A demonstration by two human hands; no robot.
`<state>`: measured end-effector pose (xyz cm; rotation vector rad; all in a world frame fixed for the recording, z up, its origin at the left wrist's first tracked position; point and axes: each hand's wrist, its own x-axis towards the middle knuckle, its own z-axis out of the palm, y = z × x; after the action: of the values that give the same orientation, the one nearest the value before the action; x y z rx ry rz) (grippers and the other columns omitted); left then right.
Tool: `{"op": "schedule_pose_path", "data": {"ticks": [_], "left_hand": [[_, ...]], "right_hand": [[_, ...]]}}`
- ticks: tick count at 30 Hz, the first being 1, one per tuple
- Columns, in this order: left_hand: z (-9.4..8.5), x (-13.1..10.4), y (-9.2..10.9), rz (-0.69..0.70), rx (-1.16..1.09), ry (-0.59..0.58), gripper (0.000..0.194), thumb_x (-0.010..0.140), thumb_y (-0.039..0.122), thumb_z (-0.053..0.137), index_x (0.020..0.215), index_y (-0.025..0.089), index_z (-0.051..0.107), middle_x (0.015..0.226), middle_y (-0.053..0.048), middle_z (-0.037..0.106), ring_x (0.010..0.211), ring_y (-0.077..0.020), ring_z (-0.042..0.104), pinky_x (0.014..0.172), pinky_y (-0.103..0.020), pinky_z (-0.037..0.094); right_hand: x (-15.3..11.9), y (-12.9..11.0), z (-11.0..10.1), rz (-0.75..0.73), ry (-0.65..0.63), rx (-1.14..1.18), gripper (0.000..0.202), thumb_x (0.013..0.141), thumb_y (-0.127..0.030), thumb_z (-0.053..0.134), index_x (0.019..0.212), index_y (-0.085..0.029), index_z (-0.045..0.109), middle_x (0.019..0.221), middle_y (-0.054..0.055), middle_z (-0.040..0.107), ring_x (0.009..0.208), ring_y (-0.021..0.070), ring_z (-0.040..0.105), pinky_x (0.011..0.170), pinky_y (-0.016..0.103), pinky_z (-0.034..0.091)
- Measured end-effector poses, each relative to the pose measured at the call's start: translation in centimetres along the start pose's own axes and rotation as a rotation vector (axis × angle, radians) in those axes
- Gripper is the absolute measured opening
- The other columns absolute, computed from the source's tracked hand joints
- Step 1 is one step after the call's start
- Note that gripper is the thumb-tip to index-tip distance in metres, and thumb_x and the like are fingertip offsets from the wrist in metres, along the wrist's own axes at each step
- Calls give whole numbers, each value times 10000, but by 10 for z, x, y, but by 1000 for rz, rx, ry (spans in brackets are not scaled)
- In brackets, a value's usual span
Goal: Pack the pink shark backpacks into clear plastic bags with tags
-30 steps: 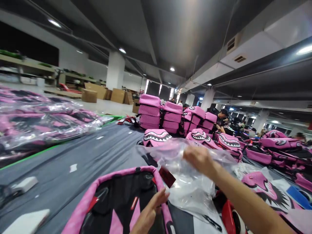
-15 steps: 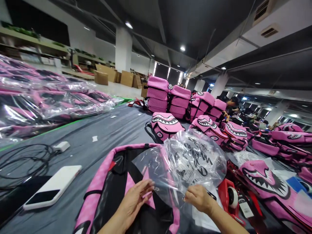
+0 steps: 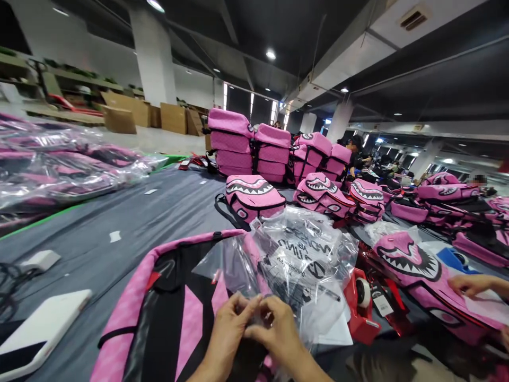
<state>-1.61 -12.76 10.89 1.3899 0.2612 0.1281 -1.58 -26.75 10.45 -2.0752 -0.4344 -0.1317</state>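
Note:
A clear plastic bag [image 3: 314, 241] with black printing spreads out crumpled beyond my hands. My left hand [image 3: 229, 328] and my right hand [image 3: 280, 328] meet at its near edge. Both have thumb and fingers pinched together on the film, the fingertips almost touching. Beneath them lies a pink and black backpack [image 3: 161, 318], its black side with a pink star facing up. The bag's left corner overlaps the backpack's upper right edge. A red tape dispenser [image 3: 365, 313] stands just right of the bag, and white paper [image 3: 336, 329] shows under the film.
Pink shark-mouth backpacks [image 3: 254, 196] line the table behind, with stacked pink backpacks [image 3: 230, 140] farther back. Plastic-wrapped backpacks [image 3: 71, 170] fill the left. A white phone-like device [image 3: 47, 329] lies at lower left. Another person's hand [image 3: 473, 285] rests on a shark-mouth backpack [image 3: 413, 270] at right.
My left hand has gone from open to pinching the film, and my hands have come together. The view has turned right. Another person's hand has appeared at the right.

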Motion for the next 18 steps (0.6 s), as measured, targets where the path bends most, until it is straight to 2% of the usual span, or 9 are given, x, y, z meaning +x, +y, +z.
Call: {"op": "schedule_pose_path", "data": {"ticks": [2, 6, 7, 9, 11, 13, 14, 16, 18], "left_hand": [[-13, 4, -8, 12, 81, 89, 727, 460, 867, 747, 507, 239, 385, 509, 69, 359, 520, -117, 355, 532, -272, 352], [-69, 13, -30, 35, 326, 167, 787, 519, 993, 549, 485, 271, 237, 469, 74, 225, 457, -109, 259, 469, -288, 273], [-82, 11, -32, 98, 430, 178, 771, 572, 985, 526, 473, 263, 271, 452, 61, 271, 442, -122, 304, 467, -294, 299], [-96, 0, -29, 391, 677, 246, 655, 742, 859, 553, 571, 226, 544, 567, 1, 559, 543, -187, 538, 564, -318, 441], [-90, -14, -17, 848, 888, 379, 385, 891, 591, 622, 1005, 238, 721, 1000, -70, 752, 899, -250, 692, 837, -364, 519], [-69, -23, -2, 1249, 1012, 443, 382, 951, 331, 611, 1330, 285, 616, 1327, -98, 680, 1208, -251, 621, 1112, -421, 392], [-57, -23, 6, 1347, 1054, 429, 403, 970, 260, 567, 1371, 290, 590, 1348, -94, 671, 1257, -241, 590, 1180, -437, 312], [-39, -15, 21, 1343, 1125, 389, 369, 995, 172, 468, 1317, 257, 629, 1212, -67, 729, 1224, -218, 596, 1233, -438, 206], [-36, 1, 33, 1256, 1179, 359, 309, 1008, 144, 419, 1089, 229, 705, 941, -25, 746, 1056, -204, 639, 1221, -443, 206]], "right_hand": [[4, 3, 14, 155, -29, 274, 334, 769, -472, 796, 685, -191, 636, 670, -5, 628, 638, 157, 584, 633, 273, 455], [21, 19, 8, 292, 89, 724, 502, 766, -688, 722, 774, -215, 556, 696, 2, 645, 606, 156, 586, 617, 277, 462], [26, 22, 4, 315, 188, 769, 530, 755, -722, 709, 778, -228, 519, 663, -20, 604, 570, 143, 550, 579, 262, 443], [36, 24, 0, 329, 364, 778, 556, 741, -749, 700, 764, -245, 465, 593, -71, 459, 502, 113, 429, 497, 227, 364], [39, 19, 1, 302, 418, 735, 551, 767, -753, 670, 752, -251, 444, 578, -91, 345, 482, 103, 327, 453, 215, 293], [36, 10, 9, 236, 349, 648, 506, 848, -731, 593, 767, -248, 466, 590, -81, 343, 499, 110, 319, 449, 220, 289], [31, 6, 13, 175, 293, 575, 475, 889, -697, 562, 773, -243, 486, 599, -71, 368, 514, 115, 340, 462, 224, 309], [19, 2, 19, 17, 186, 369, 384, 921, -597, 579, 803, -233, 548, 616, -55, 435, 538, 122, 398, 503, 234, 353], [3, 9, 18, -154, 146, 108, 263, 864, -496, 680, 874, -239, 622, 631, -45, 519, 525, 129, 454, 522, 248, 382]]}}
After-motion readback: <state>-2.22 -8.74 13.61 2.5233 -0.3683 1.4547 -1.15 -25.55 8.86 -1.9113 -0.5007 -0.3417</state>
